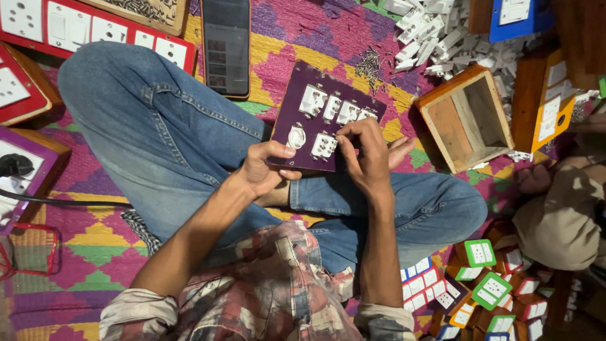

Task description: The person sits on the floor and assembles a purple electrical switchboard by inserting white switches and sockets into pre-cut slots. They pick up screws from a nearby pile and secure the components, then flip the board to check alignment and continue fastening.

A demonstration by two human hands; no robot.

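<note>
head view: the purple switch board rests tilted on the person's crossed legs in blue jeans, at 12 o'clock from both hands. the left hand grips its lower left edge, thumb on top. the right hand pinches narrow at a white socket on the board's lower right. an open wooden box lies at 3 o'clock, on the woven mat.

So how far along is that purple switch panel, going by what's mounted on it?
Done, it seems: the purple panel carries a row of white modules and a round white knob. In hand: the left hand holds the panel's near edge in its grip while the right hand presses at a white module in the lower row. Possibly left: the open wooden box lies beside it, without a panel.
</note>
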